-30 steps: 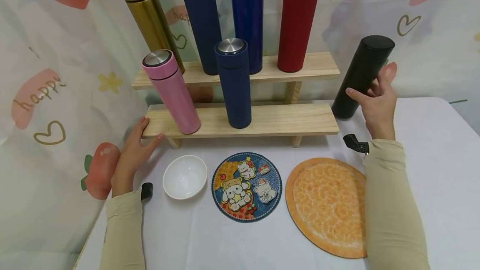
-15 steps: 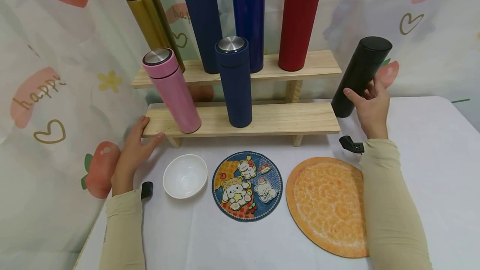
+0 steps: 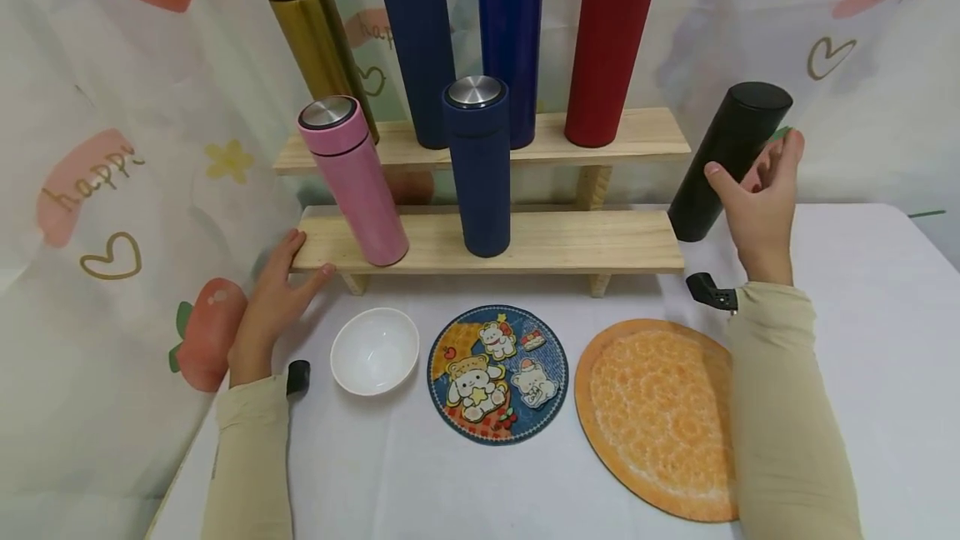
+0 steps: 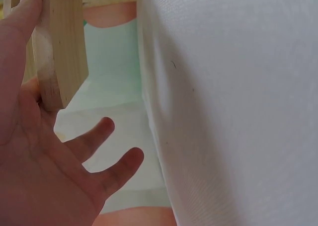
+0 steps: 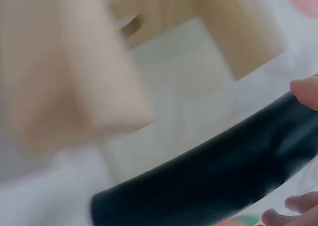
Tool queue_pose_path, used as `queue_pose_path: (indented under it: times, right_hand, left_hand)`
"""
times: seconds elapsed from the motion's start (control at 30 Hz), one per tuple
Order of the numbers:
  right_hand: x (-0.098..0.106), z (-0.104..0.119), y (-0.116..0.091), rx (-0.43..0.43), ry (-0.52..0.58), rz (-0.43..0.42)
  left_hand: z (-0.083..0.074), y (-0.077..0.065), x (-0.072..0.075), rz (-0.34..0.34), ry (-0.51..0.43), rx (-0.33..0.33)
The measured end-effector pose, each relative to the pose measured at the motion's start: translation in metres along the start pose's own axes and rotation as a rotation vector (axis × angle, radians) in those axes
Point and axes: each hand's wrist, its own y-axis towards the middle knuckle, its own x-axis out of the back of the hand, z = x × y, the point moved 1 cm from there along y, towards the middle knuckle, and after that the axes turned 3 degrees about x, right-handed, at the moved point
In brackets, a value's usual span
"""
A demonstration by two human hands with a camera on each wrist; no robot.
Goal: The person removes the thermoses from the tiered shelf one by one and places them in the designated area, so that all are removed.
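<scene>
My left hand grips the left end of the lower board of a two-tier wooden stand, thumb on its front edge. In the left wrist view, the other fingers spread straight below the board. A black thermos flask stands on the table just off the stand's right end. Beside it is my right hand, thumb against the flask's side and fingers spread away from it. The right wrist view shows a gap between those fingers and the black flask.
On the lower board stand a pink flask and a navy flask. The upper board bears gold, navy, blue and red flasks. In front lie a white bowl, a cartoon mat and an orange mat.
My right hand's fingers have loosened and come away from the black flask, which stays in place. The left hand keeps its hold on the board. The head view has shifted slightly.
</scene>
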Motion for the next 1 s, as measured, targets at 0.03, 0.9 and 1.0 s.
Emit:
queue_pose_path:
  times: [0.03, 0.9, 1.0]
  right_hand:
    - [0.002, 0.008, -0.002, 0.008, -0.008, -0.009]
    - [-0.096, 0.112, -0.077, 0.360, 0.314, 0.347]
    - [-0.107, 0.113, -0.087, 0.305, 0.281, 0.420]
  left_hand:
    - [0.000, 0.001, 0.000, 0.002, -0.002, -0.002]
    - [0.006, 0.002, 0.004, -0.002, -0.005, -0.014]
    - [0.005, 0.005, 0.003, 0.007, 0.000, -0.019]
